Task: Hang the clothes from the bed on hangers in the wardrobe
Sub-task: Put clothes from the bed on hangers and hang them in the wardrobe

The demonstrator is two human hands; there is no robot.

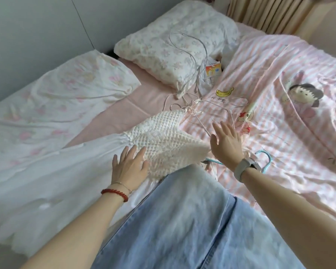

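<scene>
A white dress (52, 171) with a knitted top (167, 136) lies spread across the bed. A light blue denim garment (182, 220) lies over its lower edge, nearest me. My left hand (129, 166) lies flat, fingers straight, on the dress where the knit begins. My right hand (226, 142) is spread open just right of the knitted top, over the striped quilt. A blue hanger (265, 159) lies partly hidden under my right wrist. Thin white wire hangers (211, 105) lie beyond the dress's straps.
A pink striped quilt (279, 113) with cartoon prints covers the right of the bed. Two floral pillows (174, 39) (66, 90) lie at the head, with more wire hangers (188, 45) on the far one. A small printed packet (212, 72) sits beside it. A grey wall runs along the left.
</scene>
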